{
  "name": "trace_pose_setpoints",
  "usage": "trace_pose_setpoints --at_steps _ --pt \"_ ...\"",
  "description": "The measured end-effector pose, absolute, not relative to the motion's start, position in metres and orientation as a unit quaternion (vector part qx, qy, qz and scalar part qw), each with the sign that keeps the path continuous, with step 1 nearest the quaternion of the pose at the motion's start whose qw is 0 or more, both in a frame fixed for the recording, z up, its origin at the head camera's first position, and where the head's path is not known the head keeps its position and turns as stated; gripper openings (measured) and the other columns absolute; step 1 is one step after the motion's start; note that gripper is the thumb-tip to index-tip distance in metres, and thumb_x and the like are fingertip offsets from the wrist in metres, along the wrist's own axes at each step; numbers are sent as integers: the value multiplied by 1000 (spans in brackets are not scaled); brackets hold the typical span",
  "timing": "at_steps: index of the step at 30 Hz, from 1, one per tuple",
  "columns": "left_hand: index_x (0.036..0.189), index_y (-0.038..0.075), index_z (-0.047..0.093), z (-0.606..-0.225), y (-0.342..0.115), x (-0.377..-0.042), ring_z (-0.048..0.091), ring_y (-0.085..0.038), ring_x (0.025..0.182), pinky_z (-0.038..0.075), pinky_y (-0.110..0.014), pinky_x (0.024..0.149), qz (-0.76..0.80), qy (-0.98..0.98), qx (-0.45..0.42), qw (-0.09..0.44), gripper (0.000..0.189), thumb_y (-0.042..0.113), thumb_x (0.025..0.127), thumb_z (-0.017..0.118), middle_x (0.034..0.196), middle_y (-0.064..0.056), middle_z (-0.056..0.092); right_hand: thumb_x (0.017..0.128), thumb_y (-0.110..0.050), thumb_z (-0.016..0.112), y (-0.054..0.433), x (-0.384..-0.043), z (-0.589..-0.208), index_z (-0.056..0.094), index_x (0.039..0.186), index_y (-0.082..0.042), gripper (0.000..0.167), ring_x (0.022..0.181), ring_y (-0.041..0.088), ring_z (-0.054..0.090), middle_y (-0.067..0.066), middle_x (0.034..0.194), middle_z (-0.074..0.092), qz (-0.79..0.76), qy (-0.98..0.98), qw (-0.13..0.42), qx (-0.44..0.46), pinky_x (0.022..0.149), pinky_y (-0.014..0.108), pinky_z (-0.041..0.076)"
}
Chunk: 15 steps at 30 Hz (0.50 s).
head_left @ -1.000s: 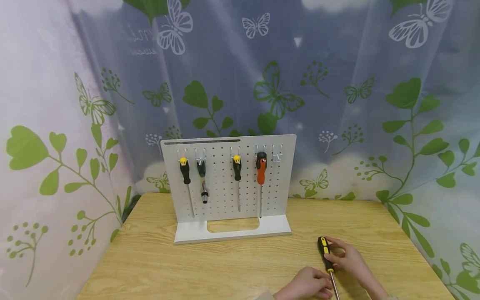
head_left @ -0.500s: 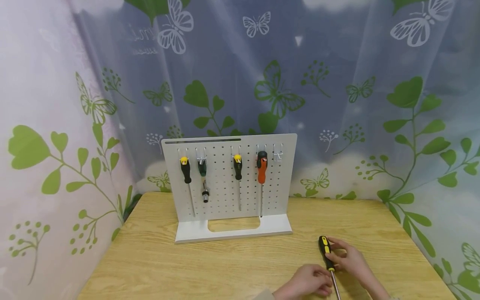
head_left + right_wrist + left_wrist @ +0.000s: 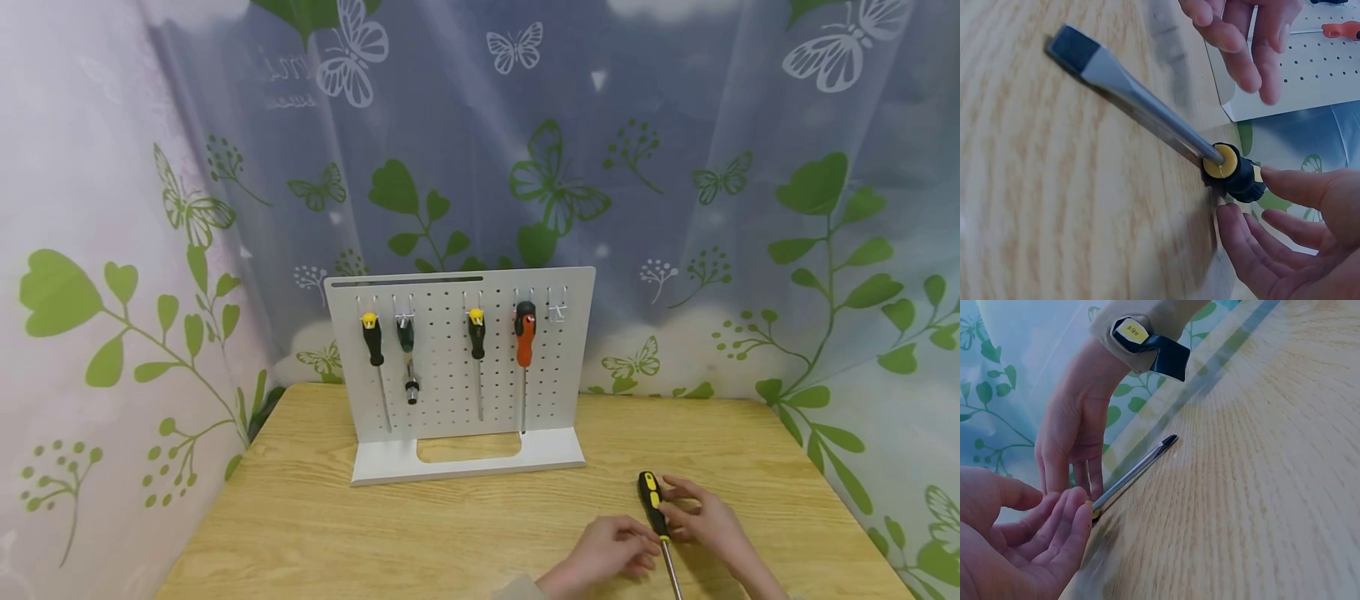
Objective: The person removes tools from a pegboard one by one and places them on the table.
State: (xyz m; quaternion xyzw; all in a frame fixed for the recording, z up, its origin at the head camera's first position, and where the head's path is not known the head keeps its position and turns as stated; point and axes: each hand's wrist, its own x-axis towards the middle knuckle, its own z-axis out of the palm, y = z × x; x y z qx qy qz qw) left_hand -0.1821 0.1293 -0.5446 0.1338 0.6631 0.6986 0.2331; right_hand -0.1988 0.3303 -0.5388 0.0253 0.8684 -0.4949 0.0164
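Observation:
A flat-blade screwdriver (image 3: 654, 502) with a black-and-yellow handle lies on the wooden table, its shaft angled toward the near edge. Beside the handle is my right hand (image 3: 705, 521), thumb tip at the handle's side and fingers loosely bent; in the right wrist view the fingertips (image 3: 1227, 215) sit low by the table. My left hand (image 3: 609, 552) hovers on the other side with relaxed, slightly bent fingers, their tips close to where the shaft meets the handle. Palm and fingers of this left hand (image 3: 1035, 544) show nothing held in the left wrist view.
A white pegboard stand (image 3: 442, 375) rises at the back of the table (image 3: 420, 533). On its hooks hang two yellow-topped screwdrivers (image 3: 372, 340), a dark green-handled tool (image 3: 406, 335) and an orange screwdriver (image 3: 525, 337). A bare hook (image 3: 557, 310) is at the right. Patterned curtains surround the table.
My right hand's fingers have shifted slightly right, away from the handle's end. The left hand has risen a little in the head view. The screwdriver stays in nearly the same place.

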Motion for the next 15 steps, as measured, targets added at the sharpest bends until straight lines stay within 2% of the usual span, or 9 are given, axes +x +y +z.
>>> trace_pose_setpoints --at_steps 8,15 --pt "107 -3 72 -543 123 -190 72 -18 78 63 -33 69 711 655 129 220 17 3 98 59 94 -11 76 98 -13 68 334 -203 -532 49 142 7 51 77 17 70 29 125 62 -497 867 3 23 60 30 61" --pt "105 -4 73 -543 118 -201 74 -21 78 64 -39 70 722 664 128 147 16 3 98 60 92 -9 76 99 -8 64 330 -209 -522 54 137 8 42 80 21 73 29 119 65 -493 869 -38 -12 64 32 63"
